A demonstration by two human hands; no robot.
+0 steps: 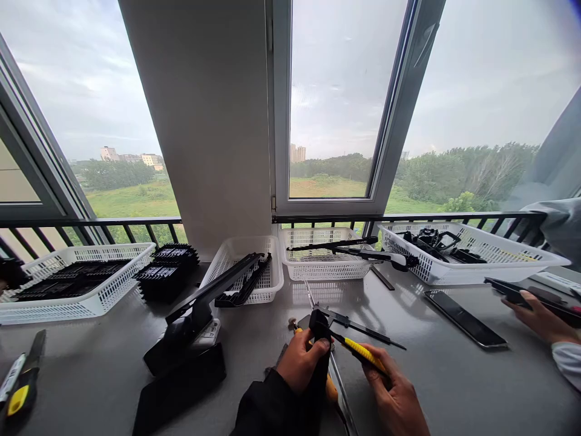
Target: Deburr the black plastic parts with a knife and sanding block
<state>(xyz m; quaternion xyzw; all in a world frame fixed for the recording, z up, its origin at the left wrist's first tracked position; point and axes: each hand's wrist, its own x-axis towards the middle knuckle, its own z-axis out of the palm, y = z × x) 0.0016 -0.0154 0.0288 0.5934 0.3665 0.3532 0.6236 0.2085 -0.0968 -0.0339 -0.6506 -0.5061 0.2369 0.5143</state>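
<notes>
Near the bottom centre, my left hand (299,360) is closed around a long black plastic part (321,324), its upper end sticking out above the thumb. My right hand (393,390) grips a yellow-and-black utility knife (363,350). The knife's front end points left and meets or overlaps the black part; whether the blade touches it I cannot tell. Beyond my hands lies a dark caliper (358,327). Beneath my left hand, tools with orange handles (332,389) and a thin metal rod (344,387) are partly hidden.
White plastic baskets of black parts line the window side: left (97,301), middle (278,266), centre (324,272) and right (454,272). Stacked black parts (166,272), a black stand (190,327) and a yellow-and-black knife (22,393) lie leftward. Right are a phone (467,318) and another person's hand (540,318).
</notes>
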